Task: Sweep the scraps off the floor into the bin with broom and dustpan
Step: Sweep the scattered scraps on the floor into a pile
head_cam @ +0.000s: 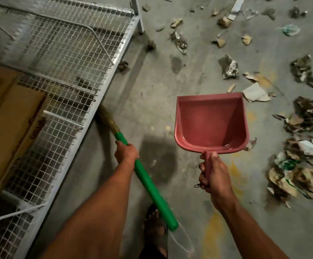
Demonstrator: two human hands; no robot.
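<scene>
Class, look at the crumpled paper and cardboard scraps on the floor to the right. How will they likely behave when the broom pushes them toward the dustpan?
The scraps look thin, torn and crumpled, so they are probably light and floppy, and should slide easily. Some flat pieces may slip under the broom bristles. The empty dustpan has raised walls, so loose bits should probably stay in.

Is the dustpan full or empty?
Empty. The dustpan, held up off the floor by the right hand, shows only its bare pink inside; the scraps lie on the floor.
</scene>
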